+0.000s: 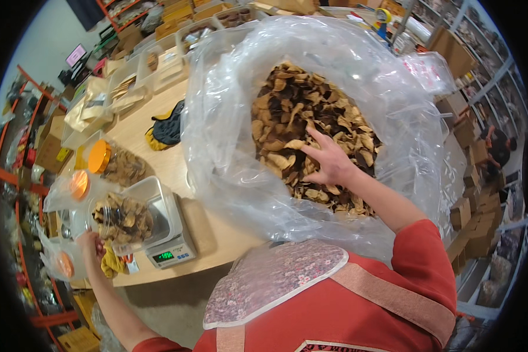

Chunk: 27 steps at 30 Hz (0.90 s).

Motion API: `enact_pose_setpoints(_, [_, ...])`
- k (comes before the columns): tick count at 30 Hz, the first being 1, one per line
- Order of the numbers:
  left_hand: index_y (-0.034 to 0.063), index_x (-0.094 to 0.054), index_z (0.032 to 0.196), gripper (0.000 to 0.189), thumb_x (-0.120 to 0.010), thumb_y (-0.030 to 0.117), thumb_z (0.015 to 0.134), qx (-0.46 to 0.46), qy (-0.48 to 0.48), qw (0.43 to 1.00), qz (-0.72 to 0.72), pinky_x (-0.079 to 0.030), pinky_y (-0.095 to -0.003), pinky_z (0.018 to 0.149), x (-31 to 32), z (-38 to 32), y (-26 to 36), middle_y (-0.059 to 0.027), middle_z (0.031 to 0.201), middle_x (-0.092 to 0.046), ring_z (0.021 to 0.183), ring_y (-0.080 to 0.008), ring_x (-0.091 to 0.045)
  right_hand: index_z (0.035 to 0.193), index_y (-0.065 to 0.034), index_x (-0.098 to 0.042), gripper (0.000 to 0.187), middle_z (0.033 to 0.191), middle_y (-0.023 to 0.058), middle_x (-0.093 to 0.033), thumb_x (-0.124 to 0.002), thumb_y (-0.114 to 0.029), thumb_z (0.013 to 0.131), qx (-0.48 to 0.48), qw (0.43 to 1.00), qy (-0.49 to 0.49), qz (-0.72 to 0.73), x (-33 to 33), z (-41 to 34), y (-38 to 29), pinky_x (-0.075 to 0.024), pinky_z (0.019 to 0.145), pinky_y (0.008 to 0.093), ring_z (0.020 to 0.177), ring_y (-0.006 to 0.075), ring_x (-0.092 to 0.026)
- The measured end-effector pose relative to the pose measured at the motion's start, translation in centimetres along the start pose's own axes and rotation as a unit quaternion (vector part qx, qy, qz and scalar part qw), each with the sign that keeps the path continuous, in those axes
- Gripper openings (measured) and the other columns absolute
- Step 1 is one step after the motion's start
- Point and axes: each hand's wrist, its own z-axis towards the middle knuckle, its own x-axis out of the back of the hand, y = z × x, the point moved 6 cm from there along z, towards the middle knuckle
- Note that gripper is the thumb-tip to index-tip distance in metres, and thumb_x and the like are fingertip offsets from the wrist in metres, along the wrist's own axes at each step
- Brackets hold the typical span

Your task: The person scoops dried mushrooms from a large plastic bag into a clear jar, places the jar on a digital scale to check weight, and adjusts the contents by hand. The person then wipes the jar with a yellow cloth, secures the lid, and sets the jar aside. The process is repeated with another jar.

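Observation:
My right hand point(330, 160) reaches into a large clear plastic bag point(222, 145) with its fingers spread. Its fingertips touch brown, curled dried slices point(281, 163), perhaps dried mushroom, which fill the bag. My left hand point(92, 243), fingers curled, is beside a clear jar point(130, 220) packed with similar slices. Whether those fingers grip the jar is unclear. The jar tilts against a clear plastic tub point(169, 198), which stands on a digital scale point(171, 253) with a lit green display. A second filled jar point(125, 165) has an orange lid point(99, 156).
Black-and-yellow work gloves point(167, 125) lie between bag and bins. Clear bins point(163, 70) with paper packets line the table's far left edge. Bagged orange lids point(79, 185) and a yellow cloth item point(112, 259) sit by my left hand. Another person point(498, 145) is near cardboard boxes at right.

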Motion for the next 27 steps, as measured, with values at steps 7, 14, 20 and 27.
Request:
enact_pose_setpoints(7, [0.0147, -0.051, 0.111, 0.046, -0.055, 0.053, 0.086, 0.029, 0.051, 0.997, -0.048, -0.038, -0.0272, 0.038, 2.8, 0.0, -3.4, -0.0026, 0.058, -0.048, 0.040, -0.0122, -0.042, 0.132, -0.0037, -0.050, 0.082, 0.142, 0.0236, -0.040, -0.079, -0.047, 0.068, -0.228, 0.963, -0.026, 0.143, 1.4, 1.9, 9.9, -0.0379, 0.105, 0.0422, 0.130, 0.0353, -0.043])
enact_pose_setpoints(14, [0.0079, -0.050, 0.136, 0.070, -0.037, 0.062, 0.094, -0.095, 0.106, 0.976, -0.164, -0.033, -0.0231, 0.033, 5.1, -11.4, -5.1, 0.0020, 0.047, -0.040, 0.034, -0.0083, -0.033, 0.141, 0.0010, -0.039, 0.095, 0.143, 0.0248, -0.042, -0.075, -0.053, 0.071, -0.339, 0.932, 0.008, 0.131, 5.7, 0.3, 11.5, -0.0353, 0.108, 0.0402, 0.133, 0.0340, -0.041])
enact_pose_setpoints(20, [0.0047, -0.049, 0.136, 0.062, -0.039, 0.051, 0.097, 0.028, 0.098, 0.955, -0.279, -0.026, -0.0215, 0.034, 3.9, -18.1, -14.8, 0.0073, 0.047, -0.029, 0.038, -0.0053, -0.025, 0.140, -0.0094, -0.041, 0.099, 0.146, 0.0222, -0.032, -0.085, -0.046, 0.060, -0.173, 0.965, -0.158, -0.118, 0.3, -1.1, 1.9, -0.0349, 0.107, 0.0487, 0.132, 0.0406, -0.034])
enact_pose_setpoints(27, [-0.0015, -0.057, 0.123, 0.056, -0.042, 0.046, 0.098, 0.037, 0.087, 0.940, -0.328, -0.043, -0.0253, 0.039, 1.8, -18.7, -17.2, 0.0001, 0.049, -0.048, 0.038, -0.0084, -0.041, 0.118, -0.0061, -0.054, 0.067, 0.126, 0.0207, -0.048, -0.083, -0.032, 0.064, -0.192, 0.901, -0.213, -0.325, -1.4, -2.8, 0.7, -0.0358, 0.100, 0.0524, 0.128, 0.0418, -0.038])
